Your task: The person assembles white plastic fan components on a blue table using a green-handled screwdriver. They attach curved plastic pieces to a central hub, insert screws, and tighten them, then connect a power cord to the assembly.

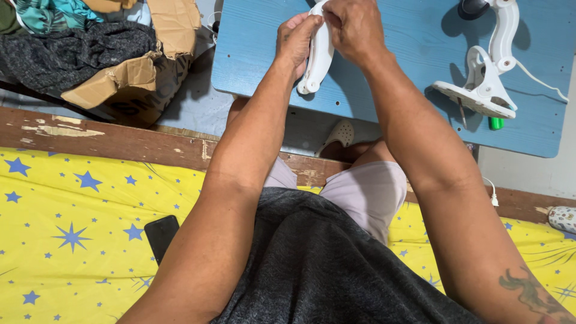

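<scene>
Above the blue table [384, 90]: both hands on one white plastic part [318, 57], long and curved, held upright over the near left area of the top.

Left hand [296, 42]: fingers curled round the part's left edge, gripping it near the upper half. Right hand [355, 27]: closed over the part's top end, covering it, thumb side pressed against the left fingers. Lower end of the part free, rounded, hanging just above the tabletop; cannot tell whether touching it.

Further right on the table: white clamp lamp [489, 78] lying on its side, flat oval base toward the near edge, curved neck running up to a dark head at the top edge of the view. White cord [540, 81] trailing from it to the right. Just beside the base: a thin screwdriver [463, 114] and a small green piece [495, 123], close to the near edge.

Below the table: bent knees in pale shorts [369, 192], grey shirt [318, 270] nearest the camera, a pale clog [339, 135] on the floor between table and bed edge.

Under the person: yellow sheet [72, 210] with blue stars, on a worn wooden frame [120, 141]. Black phone [161, 236] lying flat on the sheet, just beside the left forearm.

Far left: torn cardboard box [135, 78] on the floor, dark and patterned clothes [66, 48] heaped against it. Far right: a small patterned object [563, 217] at the frame's edge, too cut off to tell more.
</scene>
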